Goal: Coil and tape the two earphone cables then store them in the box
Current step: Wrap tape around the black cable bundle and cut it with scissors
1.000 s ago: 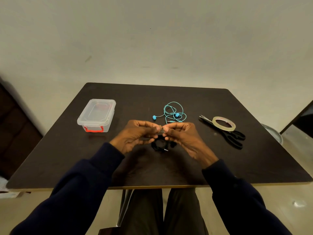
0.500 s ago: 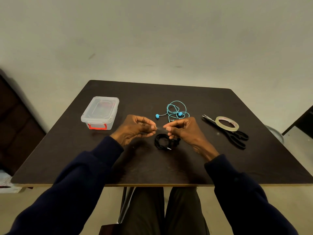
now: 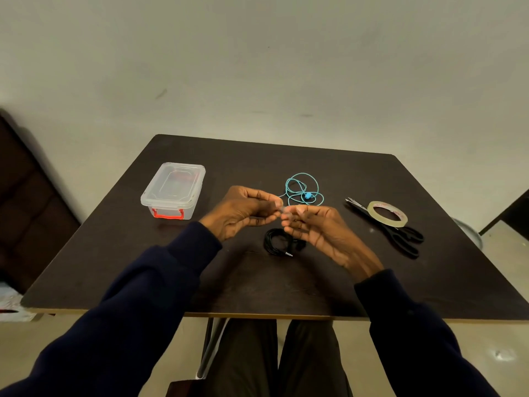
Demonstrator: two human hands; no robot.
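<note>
Dark tabletop (image 3: 357, 282): left hand (image 3: 243, 214) and right hand (image 3: 317, 224) have closed together again, pinching a clear tape strip (image 3: 283, 210) above the coiled black earphones (image 3: 279, 242); taping looks next. Teal earphones (image 3: 303, 189) wait at twelve o'clock, box (image 3: 173, 190) at ten.

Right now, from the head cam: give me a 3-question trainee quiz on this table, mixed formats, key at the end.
1. True or false: the lid of the clear box is off.
2. Multiple choice. The tape roll lies: A) inside the box; B) on top of the scissors; C) on the blue earphones.
3. Short answer: which earphone cable is already coiled, and where is it?

Key
1. False; the lid is on.
2. B.
3. The black earphones, lying on the table just below the left hand and right hand, whose fingertips pinch a small clear piece, apparently tape.
</note>
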